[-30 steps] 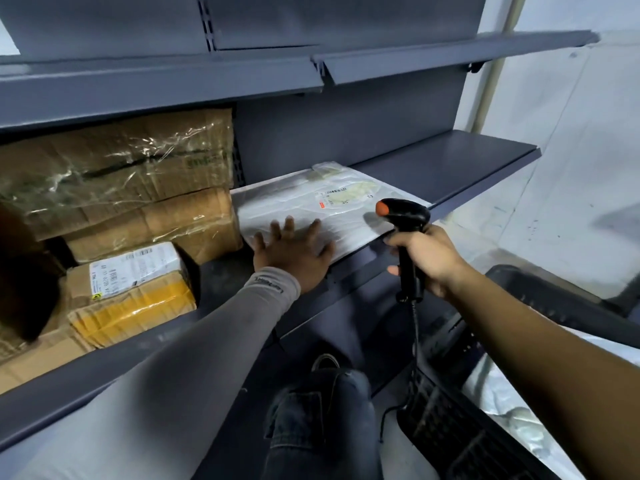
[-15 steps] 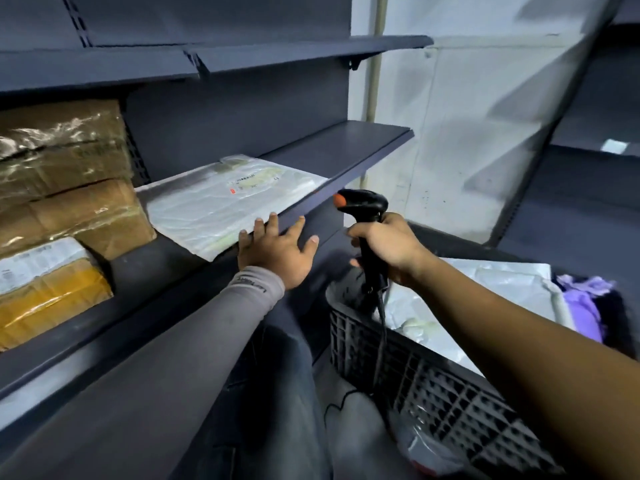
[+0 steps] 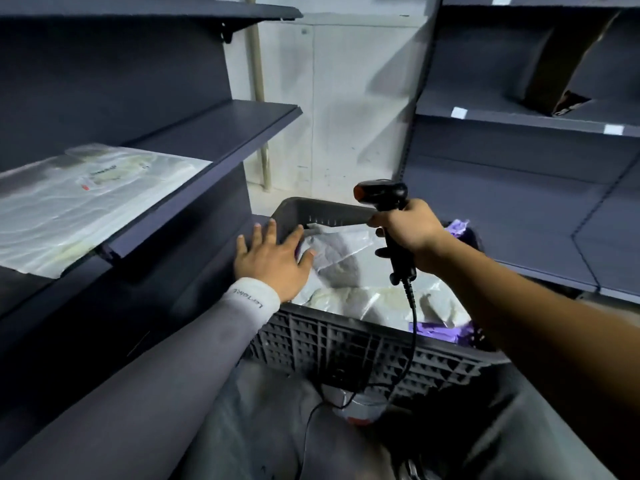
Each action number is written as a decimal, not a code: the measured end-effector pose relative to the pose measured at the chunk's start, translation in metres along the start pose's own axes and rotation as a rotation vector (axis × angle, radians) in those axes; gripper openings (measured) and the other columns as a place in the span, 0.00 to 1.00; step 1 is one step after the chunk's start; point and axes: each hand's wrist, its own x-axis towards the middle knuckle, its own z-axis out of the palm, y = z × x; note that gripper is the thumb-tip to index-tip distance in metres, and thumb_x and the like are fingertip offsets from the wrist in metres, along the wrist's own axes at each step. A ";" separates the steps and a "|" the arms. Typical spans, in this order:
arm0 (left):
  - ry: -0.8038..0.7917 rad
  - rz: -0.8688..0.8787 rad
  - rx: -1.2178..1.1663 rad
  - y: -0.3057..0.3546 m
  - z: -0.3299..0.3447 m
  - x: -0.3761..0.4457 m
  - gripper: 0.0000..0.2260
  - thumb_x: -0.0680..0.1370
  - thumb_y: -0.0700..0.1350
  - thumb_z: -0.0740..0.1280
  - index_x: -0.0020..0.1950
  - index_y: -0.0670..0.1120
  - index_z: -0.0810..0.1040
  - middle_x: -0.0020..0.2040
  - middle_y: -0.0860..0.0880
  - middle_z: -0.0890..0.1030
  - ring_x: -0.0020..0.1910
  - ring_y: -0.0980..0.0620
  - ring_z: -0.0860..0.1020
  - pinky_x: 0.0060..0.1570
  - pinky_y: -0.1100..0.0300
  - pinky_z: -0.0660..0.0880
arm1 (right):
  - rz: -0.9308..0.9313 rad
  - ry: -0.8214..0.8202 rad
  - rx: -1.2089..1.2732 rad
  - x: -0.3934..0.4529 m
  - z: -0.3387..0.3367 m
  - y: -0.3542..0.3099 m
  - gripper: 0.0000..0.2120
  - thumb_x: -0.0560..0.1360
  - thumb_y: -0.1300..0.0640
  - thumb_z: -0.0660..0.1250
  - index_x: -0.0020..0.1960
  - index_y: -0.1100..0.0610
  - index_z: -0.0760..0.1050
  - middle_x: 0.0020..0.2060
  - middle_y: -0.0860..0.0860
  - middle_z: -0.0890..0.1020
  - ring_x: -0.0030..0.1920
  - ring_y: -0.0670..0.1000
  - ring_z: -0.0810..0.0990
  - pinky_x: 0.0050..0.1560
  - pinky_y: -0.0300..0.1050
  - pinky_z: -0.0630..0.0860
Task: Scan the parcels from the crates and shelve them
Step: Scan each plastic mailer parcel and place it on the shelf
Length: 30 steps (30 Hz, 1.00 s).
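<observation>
A flat white plastic parcel [image 3: 86, 199] with a label lies on the dark shelf [image 3: 221, 133] at the left. Below it to the right stands a dark slatted crate [image 3: 363, 344] holding white bagged parcels [image 3: 349, 271] and purple ones [image 3: 436, 330]. My left hand [image 3: 273, 261] hovers with fingers spread over the crate's left corner, holding nothing. My right hand [image 3: 408, 230] grips the handle of a black barcode scanner [image 3: 384, 199] with an orange tip, above the crate; its cable hangs down in front.
A second dark shelving unit [image 3: 519, 116] stands at the right with a brown cardboard piece [image 3: 561, 64] on an upper shelf. A pale wall [image 3: 332, 98] and a pipe fill the gap between the units. My knees are below the crate.
My view has swung right from the shelf to the crate. My left hand left the white parcel on the shelf and moved over the crate; the scanner moved right with my right hand.
</observation>
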 end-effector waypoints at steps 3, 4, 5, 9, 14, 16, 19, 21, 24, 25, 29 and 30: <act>-0.042 0.045 0.001 0.021 0.015 0.014 0.29 0.83 0.69 0.46 0.84 0.63 0.49 0.86 0.45 0.47 0.84 0.40 0.46 0.80 0.38 0.44 | 0.034 0.084 -0.009 0.007 -0.026 0.016 0.05 0.77 0.66 0.70 0.51 0.59 0.80 0.48 0.60 0.77 0.46 0.55 0.75 0.31 0.46 0.82; -0.058 0.055 0.000 0.026 0.020 0.019 0.30 0.83 0.69 0.46 0.84 0.63 0.49 0.86 0.45 0.47 0.84 0.41 0.46 0.80 0.38 0.44 | 0.048 0.105 -0.014 0.010 -0.033 0.021 0.05 0.77 0.66 0.70 0.49 0.57 0.80 0.48 0.60 0.77 0.46 0.55 0.75 0.31 0.46 0.82; -0.078 0.066 -0.003 0.031 0.026 0.024 0.30 0.83 0.69 0.46 0.84 0.63 0.49 0.86 0.45 0.47 0.84 0.41 0.45 0.80 0.38 0.44 | 0.067 0.124 -0.017 0.013 -0.040 0.027 0.05 0.77 0.66 0.70 0.48 0.57 0.80 0.47 0.59 0.77 0.46 0.55 0.75 0.31 0.46 0.82; -0.194 0.087 -0.024 0.044 0.046 0.046 0.30 0.82 0.70 0.46 0.84 0.64 0.47 0.86 0.46 0.46 0.84 0.42 0.45 0.80 0.38 0.46 | 0.148 0.167 -0.012 0.027 -0.060 0.051 0.11 0.76 0.66 0.70 0.57 0.59 0.82 0.47 0.58 0.76 0.46 0.54 0.74 0.29 0.44 0.81; -0.325 0.109 -0.059 0.050 0.066 0.064 0.33 0.80 0.73 0.48 0.83 0.64 0.53 0.86 0.48 0.48 0.84 0.43 0.48 0.79 0.37 0.51 | 0.209 0.186 -0.018 0.040 -0.069 0.081 0.10 0.77 0.65 0.68 0.56 0.57 0.83 0.42 0.57 0.76 0.41 0.54 0.74 0.30 0.45 0.79; -0.315 0.123 -0.121 0.049 0.072 0.062 0.34 0.79 0.75 0.51 0.82 0.63 0.58 0.85 0.49 0.52 0.83 0.44 0.52 0.78 0.41 0.56 | 0.251 0.167 0.009 0.044 -0.070 0.090 0.12 0.75 0.66 0.69 0.58 0.59 0.82 0.35 0.54 0.72 0.35 0.53 0.71 0.29 0.45 0.77; -0.326 0.140 -0.248 0.046 0.077 0.061 0.35 0.76 0.76 0.57 0.81 0.63 0.63 0.85 0.50 0.55 0.83 0.46 0.55 0.79 0.45 0.57 | 0.295 0.144 0.013 0.046 -0.067 0.098 0.15 0.74 0.66 0.70 0.60 0.60 0.82 0.31 0.52 0.71 0.31 0.52 0.70 0.29 0.44 0.74; -0.310 0.137 -0.341 0.047 0.079 0.063 0.36 0.75 0.75 0.62 0.80 0.63 0.65 0.85 0.49 0.55 0.83 0.47 0.55 0.80 0.47 0.56 | 0.308 0.165 -0.011 0.046 -0.065 0.100 0.14 0.74 0.66 0.70 0.59 0.59 0.83 0.33 0.53 0.73 0.32 0.52 0.71 0.31 0.44 0.75; -0.271 0.073 -0.413 0.048 0.085 0.068 0.34 0.76 0.69 0.66 0.81 0.62 0.64 0.85 0.46 0.49 0.84 0.43 0.49 0.81 0.46 0.53 | 0.311 0.209 -0.059 0.048 -0.061 0.101 0.11 0.74 0.65 0.71 0.55 0.58 0.83 0.35 0.54 0.72 0.35 0.54 0.72 0.32 0.45 0.77; -0.276 0.048 -0.419 0.047 0.087 0.070 0.34 0.77 0.68 0.67 0.81 0.63 0.63 0.85 0.45 0.46 0.84 0.41 0.47 0.81 0.45 0.51 | 0.308 0.230 -0.083 0.048 -0.059 0.101 0.08 0.73 0.65 0.72 0.52 0.58 0.83 0.35 0.54 0.72 0.37 0.54 0.72 0.33 0.46 0.78; -0.295 0.031 -0.426 0.044 0.093 0.075 0.36 0.76 0.67 0.70 0.82 0.64 0.61 0.85 0.45 0.44 0.84 0.38 0.46 0.81 0.43 0.53 | 0.286 0.291 -0.184 0.047 -0.050 0.102 0.05 0.73 0.64 0.73 0.43 0.56 0.81 0.33 0.52 0.72 0.36 0.52 0.72 0.34 0.49 0.79; -0.319 0.037 -0.420 0.044 0.094 0.075 0.37 0.76 0.67 0.69 0.82 0.64 0.59 0.85 0.44 0.44 0.84 0.38 0.48 0.81 0.43 0.54 | 0.286 0.300 -0.197 0.047 -0.049 0.101 0.05 0.73 0.64 0.74 0.45 0.55 0.82 0.34 0.52 0.73 0.36 0.52 0.73 0.34 0.48 0.79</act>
